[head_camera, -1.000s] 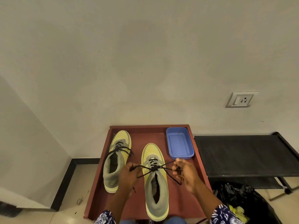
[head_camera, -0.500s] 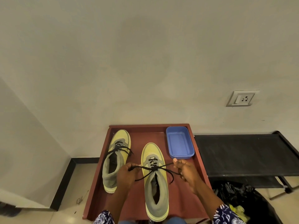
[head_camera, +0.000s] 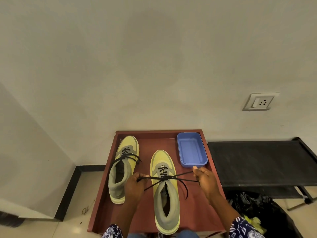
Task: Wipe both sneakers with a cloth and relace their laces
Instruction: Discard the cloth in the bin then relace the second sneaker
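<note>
Tying lace (head_camera: pixel 173 177) on near sneaker (head_camera: pixel 165 191)
Left hand (head_camera: pixel 135 186) and right hand (head_camera: pixel 205 181) each pinch a lace end — pulled apart, mid-tray (head_camera: pixel 103 194).

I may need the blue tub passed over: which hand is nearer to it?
The right hand: its thumb is just below the blue tub. The left hand is across the near sneaker, farther off.
</note>
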Demonstrator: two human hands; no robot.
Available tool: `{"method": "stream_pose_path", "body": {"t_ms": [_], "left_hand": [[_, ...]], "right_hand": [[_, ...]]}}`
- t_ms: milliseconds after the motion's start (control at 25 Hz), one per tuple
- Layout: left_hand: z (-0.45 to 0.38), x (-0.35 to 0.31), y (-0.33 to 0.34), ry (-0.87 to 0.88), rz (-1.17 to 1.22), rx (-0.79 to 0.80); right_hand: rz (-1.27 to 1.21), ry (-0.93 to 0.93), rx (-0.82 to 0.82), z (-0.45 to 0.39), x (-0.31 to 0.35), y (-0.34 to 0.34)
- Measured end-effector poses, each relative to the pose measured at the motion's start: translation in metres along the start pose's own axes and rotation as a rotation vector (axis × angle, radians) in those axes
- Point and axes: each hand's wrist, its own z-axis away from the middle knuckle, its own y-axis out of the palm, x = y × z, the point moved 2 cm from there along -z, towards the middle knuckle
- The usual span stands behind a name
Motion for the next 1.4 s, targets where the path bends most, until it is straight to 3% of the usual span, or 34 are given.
{"method": "stream_pose_path", "body": {"t_ms": [400,840,1120,1400], "left_hand": [[-0.008,0.003,-0.002,0.009,-0.082,-0.043],[-0.016,0.000,-0.005,0.078,-0.225,-0.056],[-0.022,0.007,-0.004,0.067,-0.227,-0.049],[-0.018,0.006,-0.004,0.118,-0.186,-0.043]], "right_hand": [[0.265,-0.176,0.027,-0.008,-0.009,-0.005],[0.408,-0.230,0.064,-0.010,-0.009,-0.008],[0.415,-0.172,0.086,-0.012,-0.014,-0.008],[0.265,-0.066,0.138,0.006,-0.025,0.002]]}}
